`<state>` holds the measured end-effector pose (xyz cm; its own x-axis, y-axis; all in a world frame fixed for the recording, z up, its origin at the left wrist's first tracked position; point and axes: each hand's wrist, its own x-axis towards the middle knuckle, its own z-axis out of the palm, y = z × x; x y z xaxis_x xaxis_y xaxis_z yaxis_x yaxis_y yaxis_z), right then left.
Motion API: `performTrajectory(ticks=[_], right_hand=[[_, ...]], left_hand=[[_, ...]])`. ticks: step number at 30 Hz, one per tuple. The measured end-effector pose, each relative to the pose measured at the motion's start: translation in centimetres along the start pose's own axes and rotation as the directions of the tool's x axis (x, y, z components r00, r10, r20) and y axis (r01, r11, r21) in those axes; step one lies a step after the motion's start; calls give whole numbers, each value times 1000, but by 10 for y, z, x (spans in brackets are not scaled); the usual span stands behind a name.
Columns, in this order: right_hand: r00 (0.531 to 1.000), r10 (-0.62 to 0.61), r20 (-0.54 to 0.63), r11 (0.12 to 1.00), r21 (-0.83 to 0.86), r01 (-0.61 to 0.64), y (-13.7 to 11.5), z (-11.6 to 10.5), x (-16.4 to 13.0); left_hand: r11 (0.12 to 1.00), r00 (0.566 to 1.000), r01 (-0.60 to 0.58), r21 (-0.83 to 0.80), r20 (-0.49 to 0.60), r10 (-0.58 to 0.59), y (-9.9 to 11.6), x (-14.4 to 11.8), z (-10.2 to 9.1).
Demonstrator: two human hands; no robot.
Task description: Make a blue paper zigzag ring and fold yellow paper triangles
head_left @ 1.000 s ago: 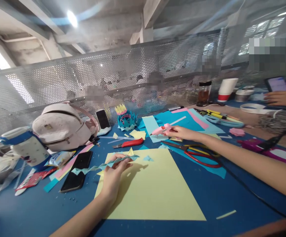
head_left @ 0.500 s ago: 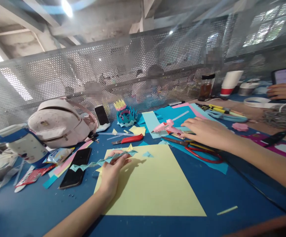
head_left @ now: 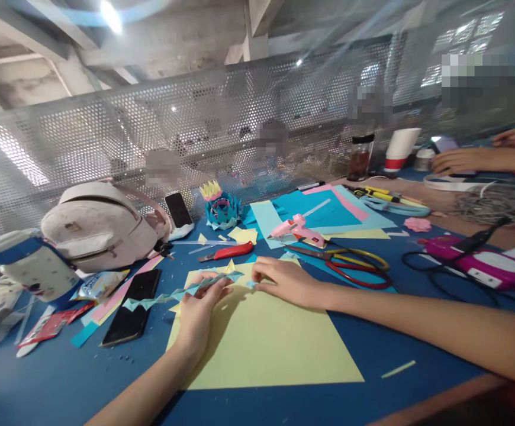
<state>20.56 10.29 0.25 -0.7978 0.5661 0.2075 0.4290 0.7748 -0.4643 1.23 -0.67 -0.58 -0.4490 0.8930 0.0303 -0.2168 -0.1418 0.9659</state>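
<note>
The left hand point(head_left: 202, 310) pinches a folded zigzag paper strip point(head_left: 177, 293) over the yellow sheet point(head_left: 261, 343); the right hand point(head_left: 286, 281) rests on the sheet, fingers loosely curled, touching a small blue scrap point(head_left: 251, 283).

A shared craft workshop: blue worktable point(head_left: 62, 378) strewn with coloured paper sheets point(head_left: 324, 213), pink glue gun point(head_left: 295, 228), red-handled scissors point(head_left: 350, 269), perforated metal partition point(head_left: 106, 142), bare concrete ceiling point(head_left: 173, 35).

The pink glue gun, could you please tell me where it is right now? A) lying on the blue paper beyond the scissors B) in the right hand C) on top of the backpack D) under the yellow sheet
A: the glue gun lies on blue paper beyond the scissors, apart from the right hand that rests on the yellow sheet.
</note>
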Motion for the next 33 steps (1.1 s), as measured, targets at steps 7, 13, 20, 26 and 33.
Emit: performTrajectory(ticks=[7,13,20,26,33], right_hand=[[992,112,-58,930,357,-84,6,5,-3],[969,199,-145,781,621,-67,6,5,-2],[950,254,-180,709,702,-57,4,2,-2],[957,235,-171,727,684,-56,4,3,-3],[956,220,-192,753,657,-42,2,2,-3]], left_hand=[[1000,1000,10,2,12,-10,0,1,1],[1000,1000,-6,28,2,5,-3,1,-1],[993,997,12,114,74,-20,-2,-1,-2],[986,995,15,167,92,-31,-3,0,-1],[984,994,8,179,107,-27,-2,-1,-1]])
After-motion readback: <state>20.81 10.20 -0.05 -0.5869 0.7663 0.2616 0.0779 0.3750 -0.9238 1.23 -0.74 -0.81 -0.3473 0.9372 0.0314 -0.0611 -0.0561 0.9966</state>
